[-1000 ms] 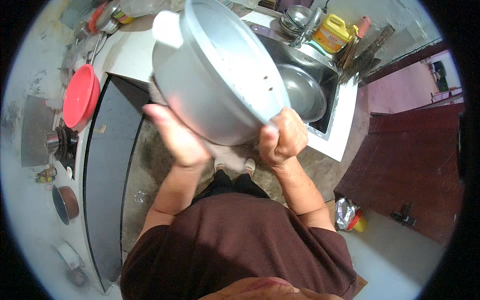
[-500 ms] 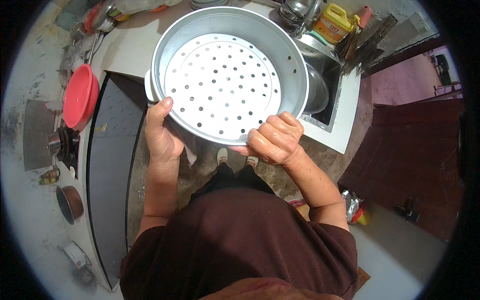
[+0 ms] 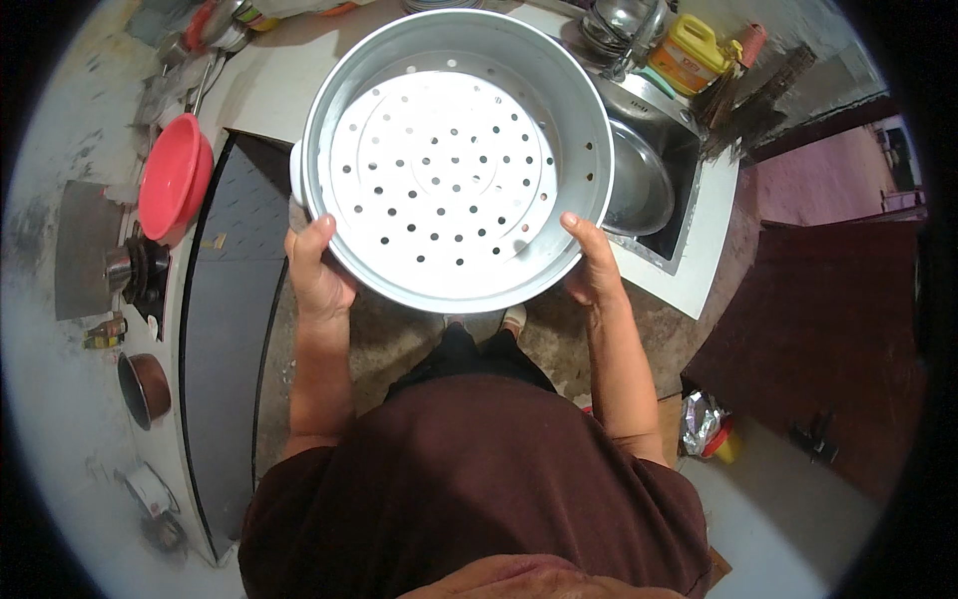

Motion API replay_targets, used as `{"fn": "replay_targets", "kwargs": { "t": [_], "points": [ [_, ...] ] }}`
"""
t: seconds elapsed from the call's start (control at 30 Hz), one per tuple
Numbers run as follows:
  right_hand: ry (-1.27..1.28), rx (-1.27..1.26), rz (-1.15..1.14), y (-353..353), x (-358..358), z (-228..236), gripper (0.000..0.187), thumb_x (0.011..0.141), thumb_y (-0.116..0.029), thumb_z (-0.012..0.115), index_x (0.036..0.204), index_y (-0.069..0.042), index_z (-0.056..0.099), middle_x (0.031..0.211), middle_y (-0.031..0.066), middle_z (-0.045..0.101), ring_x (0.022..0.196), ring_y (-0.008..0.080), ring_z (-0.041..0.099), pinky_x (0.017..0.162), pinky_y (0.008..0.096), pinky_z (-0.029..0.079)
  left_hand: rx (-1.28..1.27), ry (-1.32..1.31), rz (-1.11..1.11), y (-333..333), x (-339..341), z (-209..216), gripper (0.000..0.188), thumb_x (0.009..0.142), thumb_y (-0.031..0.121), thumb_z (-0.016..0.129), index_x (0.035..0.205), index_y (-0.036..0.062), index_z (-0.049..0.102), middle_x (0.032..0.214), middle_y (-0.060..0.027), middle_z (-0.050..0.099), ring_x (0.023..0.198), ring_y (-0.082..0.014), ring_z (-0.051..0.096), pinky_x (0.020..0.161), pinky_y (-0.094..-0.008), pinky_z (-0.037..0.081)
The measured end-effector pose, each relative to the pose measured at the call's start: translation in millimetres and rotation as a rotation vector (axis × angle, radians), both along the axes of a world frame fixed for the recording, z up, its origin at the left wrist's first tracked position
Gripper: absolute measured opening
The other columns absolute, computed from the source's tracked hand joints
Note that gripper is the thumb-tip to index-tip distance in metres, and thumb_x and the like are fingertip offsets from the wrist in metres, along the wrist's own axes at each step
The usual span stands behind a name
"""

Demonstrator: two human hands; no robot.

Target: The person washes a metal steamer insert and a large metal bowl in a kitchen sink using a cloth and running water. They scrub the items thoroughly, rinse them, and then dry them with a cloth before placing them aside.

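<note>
Above the floor, in front of the person's chest and between the counter and the sink, a steamer pan (image 3: 454, 160) is held level with its open mouth facing up. The left hand (image 3: 319, 270) clamps the near left rim, thumb hooked over the edge and fingers hidden underneath; the right hand (image 3: 591, 265) clamps the near right rim the same way, thumb lying against the outer wall. To hold it well, I judge that both grips should stay opposite each other and the rim stay flat, since a wide, light pan gripped only at its near edge tends to tip away from the body; sliding the hands further round toward the small white side handle (image 3: 296, 172) would likely steady it. The pan is thin, matt grey metal, round with tall straight walls and a rolled lip; its pale floor is pierced with rings of small round holes and pressed with concentric ridges. It looks dry, smooth and rigid, and probably slippery under wet fingers. Behind it, a shiny steel bowl (image 3: 639, 185) lies in the sink (image 3: 699, 250), with a yellow jug (image 3: 694, 55) on the ledge beyond. To the left, a red bowl (image 3: 172, 185) rests on the white counter (image 3: 269, 95), beside a dark textured panel (image 3: 225, 339).
</note>
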State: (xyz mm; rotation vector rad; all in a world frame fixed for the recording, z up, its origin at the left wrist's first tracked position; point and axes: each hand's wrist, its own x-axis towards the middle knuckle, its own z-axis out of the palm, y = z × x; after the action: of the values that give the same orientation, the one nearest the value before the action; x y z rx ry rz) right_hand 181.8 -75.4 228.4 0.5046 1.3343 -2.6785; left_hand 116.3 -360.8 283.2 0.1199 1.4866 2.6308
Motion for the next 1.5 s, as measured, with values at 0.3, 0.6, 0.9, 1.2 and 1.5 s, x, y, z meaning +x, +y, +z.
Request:
{"fn": "replay_targets", "kwargs": {
  "t": [0.3, 0.6, 0.9, 1.2, 1.5],
  "points": [
    [0.035, -0.012, -0.199, -12.7, 0.7, -20.5, 0.068, 0.079, -0.020, 0.059, 0.137, 0.002, 0.031, 0.121, 0.0173, 0.050, 0.108, 0.0252, 0.053, 0.091, 0.0380, 0.046, 0.061, -0.250, 0.572, -27.6, -4.5, -0.6, 0.047, 0.096, 0.029, 0.057, 0.130, -0.0013, 0.048, 0.121, -0.0134, 0.059, 0.114, -0.0245, 0.056, 0.100, -0.0455, 0.045],
    [0.037, 0.287, -0.155, -22.6, 1.3, -43.4, 0.067, 0.079, -0.019, 0.063, 0.138, -0.003, 0.035, 0.118, 0.0126, 0.051, 0.103, 0.0210, 0.052, 0.090, 0.0359, 0.044, 0.161, 0.191, 0.071, 8.0, -26.2, 139.0, 0.040, 0.100, 0.033, 0.047, 0.125, 0.0029, 0.054, 0.119, -0.0118, 0.061, 0.107, -0.0283, 0.060, 0.094, -0.0458, 0.047],
    [0.104, 0.357, -0.160, -25.4, 11.2, -20.7, 0.071, 0.079, -0.020, 0.065, 0.140, -0.003, 0.034, 0.124, 0.0145, 0.051, 0.109, 0.0225, 0.052, 0.094, 0.0365, 0.043, -0.871, 0.327, -0.109, 40.5, -65.0, 51.7, 0.034, 0.093, 0.024, 0.062, 0.116, -0.0012, 0.061, 0.109, -0.0093, 0.065, 0.100, -0.0174, 0.059, 0.091, -0.0308, 0.046],
    [0.115, 0.494, -0.231, -41.7, 12.2, -13.7, 0.079, 0.077, -0.022, 0.066, 0.143, -0.001, 0.029, 0.125, 0.0176, 0.052, 0.109, 0.0242, 0.054, 0.095, 0.0360, 0.043, -1.922, 0.618, -0.440, 42.6, -20.4, -50.2, 0.066, 0.077, 0.021, 0.071, 0.132, 0.0047, 0.039, 0.140, -0.0270, 0.028, 0.124, -0.0491, 0.034, 0.098, -0.0573, 0.039],
    [0.101, 0.519, -0.102, -67.5, 22.4, -10.2, 0.058, 0.078, -0.017, 0.060, 0.131, 0.001, 0.043, 0.113, 0.0120, 0.055, 0.101, 0.0203, 0.052, 0.090, 0.0344, 0.043, -1.298, 0.581, 0.375, 63.3, -93.4, -83.8, 0.048, 0.075, 0.003, 0.064, 0.118, -0.0029, 0.043, 0.107, -0.0244, 0.051, 0.099, -0.0401, 0.052, 0.089, -0.0468, 0.042]
  ]
}}
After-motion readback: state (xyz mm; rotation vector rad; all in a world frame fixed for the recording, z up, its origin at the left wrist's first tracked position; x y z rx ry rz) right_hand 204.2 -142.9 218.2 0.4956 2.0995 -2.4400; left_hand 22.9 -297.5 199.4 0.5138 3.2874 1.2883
